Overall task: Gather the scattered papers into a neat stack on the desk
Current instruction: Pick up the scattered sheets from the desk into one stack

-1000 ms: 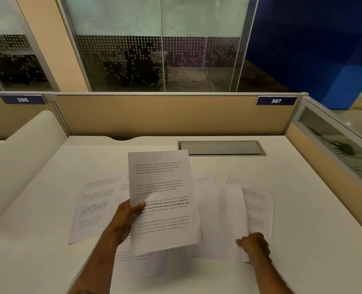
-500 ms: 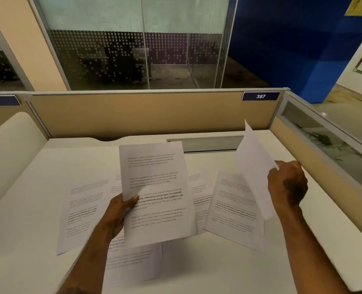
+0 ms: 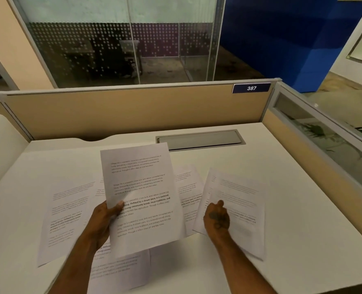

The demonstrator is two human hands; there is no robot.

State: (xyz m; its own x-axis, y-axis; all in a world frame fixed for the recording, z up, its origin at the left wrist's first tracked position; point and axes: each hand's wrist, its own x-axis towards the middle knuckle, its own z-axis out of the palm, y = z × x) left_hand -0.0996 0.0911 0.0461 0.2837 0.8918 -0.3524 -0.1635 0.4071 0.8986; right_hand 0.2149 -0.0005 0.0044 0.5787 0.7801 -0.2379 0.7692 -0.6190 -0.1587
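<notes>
Desk: a white desk (image 3: pixel 271 187) fills the lower frame, boxed in by a tan partition (image 3: pixel 133 115) on the far side and a glass-topped divider on the right.
Partition plate: a dark blue plate (image 3: pixel 251 88) at the far right corner of the partition reads 387.
Cable hatch: a grey rectangular hatch (image 3: pixel 200 140) is set flush in the desk, far of centre and close to the partition.
Loose papers: printed sheets lie flat and overlapping across the middle of the desk. One sheet (image 3: pixel 67 217) lies at the left, another (image 3: pixel 120 272) near the front edge under the left forearm, and a third (image 3: pixel 188 192) shows between the two hands, partly hidden.
Held sheet: a printed page (image 3: pixel 142 196) is raised above the loose papers at centre, tilted slightly, its far edge overlapping the hatch in this view.
Right-hand sheet: a page (image 3: pixel 239 209) at the right of the spread, blurred, with its near corner reaching past the wrist; whether it is fully flat on the desk cannot be told.
Left hand: the left hand (image 3: pixel 103 221) has its grip closed on the left edge of the raised page, thumb pressed on the printed face and fingers behind it.
Right hand: the right hand (image 3: pixel 217 217) sits knuckles up on the left part of the right-hand page, fingers curled at its edge; the blur leaves it unclear whether the grip has closed on the paper.
</notes>
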